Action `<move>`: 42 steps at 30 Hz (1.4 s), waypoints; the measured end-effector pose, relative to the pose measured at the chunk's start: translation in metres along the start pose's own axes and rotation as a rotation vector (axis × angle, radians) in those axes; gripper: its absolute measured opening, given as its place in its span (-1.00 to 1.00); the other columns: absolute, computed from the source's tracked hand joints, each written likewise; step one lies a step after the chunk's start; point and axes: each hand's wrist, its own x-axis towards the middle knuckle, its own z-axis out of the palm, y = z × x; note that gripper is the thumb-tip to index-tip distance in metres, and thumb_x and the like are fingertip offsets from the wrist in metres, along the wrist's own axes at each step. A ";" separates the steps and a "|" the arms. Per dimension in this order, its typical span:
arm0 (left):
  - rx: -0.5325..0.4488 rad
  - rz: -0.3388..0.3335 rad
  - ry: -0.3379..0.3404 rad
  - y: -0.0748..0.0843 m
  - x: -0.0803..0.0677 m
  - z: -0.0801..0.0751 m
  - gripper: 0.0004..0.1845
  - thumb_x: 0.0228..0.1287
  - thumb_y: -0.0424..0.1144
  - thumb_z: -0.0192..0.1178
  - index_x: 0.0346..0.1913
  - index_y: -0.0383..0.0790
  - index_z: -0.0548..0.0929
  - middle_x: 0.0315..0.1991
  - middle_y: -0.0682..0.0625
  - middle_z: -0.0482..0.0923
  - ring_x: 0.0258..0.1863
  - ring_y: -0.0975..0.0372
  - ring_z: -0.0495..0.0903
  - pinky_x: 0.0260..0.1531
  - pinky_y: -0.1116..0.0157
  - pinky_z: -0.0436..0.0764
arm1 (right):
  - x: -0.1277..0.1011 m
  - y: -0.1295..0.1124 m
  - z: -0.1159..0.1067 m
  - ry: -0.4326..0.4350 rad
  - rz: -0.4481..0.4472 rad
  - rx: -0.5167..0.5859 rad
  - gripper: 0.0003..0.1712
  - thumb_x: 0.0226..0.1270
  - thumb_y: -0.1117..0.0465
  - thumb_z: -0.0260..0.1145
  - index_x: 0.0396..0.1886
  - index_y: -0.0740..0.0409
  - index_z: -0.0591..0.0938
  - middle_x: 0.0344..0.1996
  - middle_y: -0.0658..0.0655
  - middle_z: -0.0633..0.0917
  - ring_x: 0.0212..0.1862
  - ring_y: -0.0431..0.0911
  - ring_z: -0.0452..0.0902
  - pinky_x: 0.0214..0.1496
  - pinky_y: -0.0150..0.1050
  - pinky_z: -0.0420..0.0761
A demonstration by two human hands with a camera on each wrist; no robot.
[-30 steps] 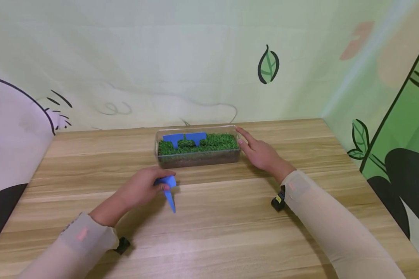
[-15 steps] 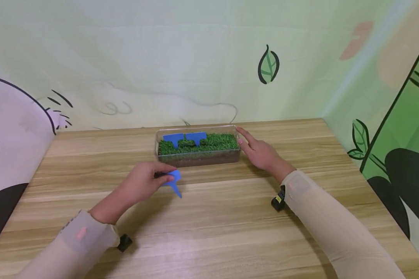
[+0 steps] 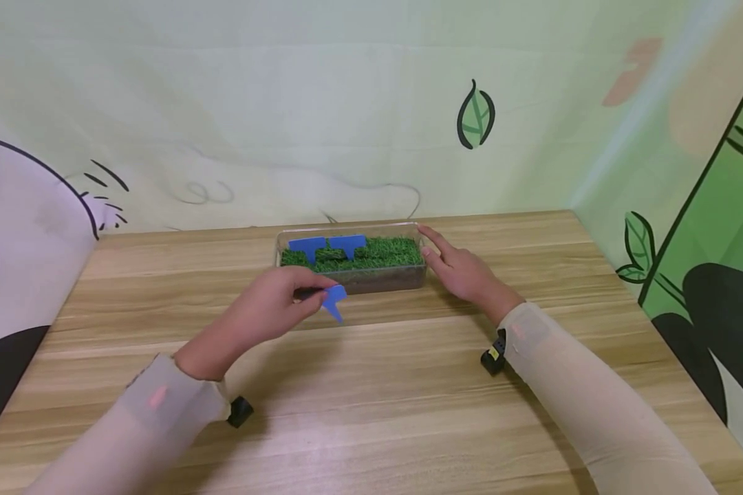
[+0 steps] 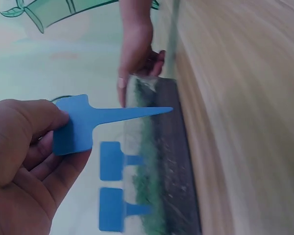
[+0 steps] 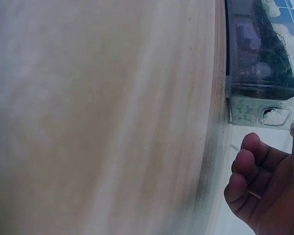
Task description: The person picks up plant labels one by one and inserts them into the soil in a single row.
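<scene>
We steady the clear planter box [image 3: 353,265] on the table with our right hand [image 3: 461,271], fingers spread against its end. Our left hand [image 3: 272,306] pinches the light, stiff blue plant tag [image 3: 334,300] by its flat head, just before the box.

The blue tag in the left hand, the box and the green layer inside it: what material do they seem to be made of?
The blue tag looks like thin, matte plastic: flat, even colour, clean-cut edges. The box seems clear, glossy plastic, since its walls show the contents through. The green layer looks like artificial turf, short uniform tufts, on a dark brown layer that may be soil; I cannot tell for sure.
</scene>
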 end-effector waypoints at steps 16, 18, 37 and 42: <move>0.073 0.158 0.096 0.030 0.038 -0.010 -0.76 0.37 -0.31 0.29 0.05 -0.15 0.77 -0.18 0.03 0.70 -0.39 0.23 0.53 -0.37 0.26 0.52 | 0.000 -0.001 -0.001 -0.012 -0.001 -0.002 -0.35 0.59 -0.33 -0.31 0.60 -0.53 -0.08 0.14 0.37 0.65 0.14 0.33 0.60 0.19 0.27 0.51; 0.097 0.170 0.111 0.033 0.045 -0.010 -0.76 0.36 -0.31 0.29 0.04 -0.15 0.78 -0.16 0.01 0.73 -0.33 0.22 0.59 -0.31 0.24 0.56 | 0.000 0.000 -0.001 -0.011 0.000 -0.005 -0.35 0.59 -0.33 -0.31 0.60 -0.53 -0.08 0.15 0.38 0.65 0.14 0.33 0.59 0.20 0.27 0.50; 0.146 0.085 0.129 0.047 0.086 -0.003 -0.74 0.44 -0.32 0.20 0.10 -0.11 0.73 0.02 0.01 0.70 -0.03 0.19 0.67 -0.01 0.23 0.65 | -0.001 0.000 0.000 -0.005 0.010 -0.004 -0.37 0.61 -0.28 -0.28 0.60 -0.54 -0.07 0.17 0.40 0.63 0.18 0.35 0.56 0.22 0.30 0.48; 0.225 0.114 0.119 0.046 0.094 0.002 -0.72 0.47 -0.35 0.14 0.13 -0.16 0.72 0.05 -0.03 0.69 0.03 0.14 0.67 0.05 0.18 0.64 | -0.001 0.000 0.001 -0.005 0.008 -0.003 -0.38 0.61 -0.29 -0.29 0.59 -0.55 -0.08 0.19 0.40 0.61 0.20 0.35 0.55 0.24 0.30 0.46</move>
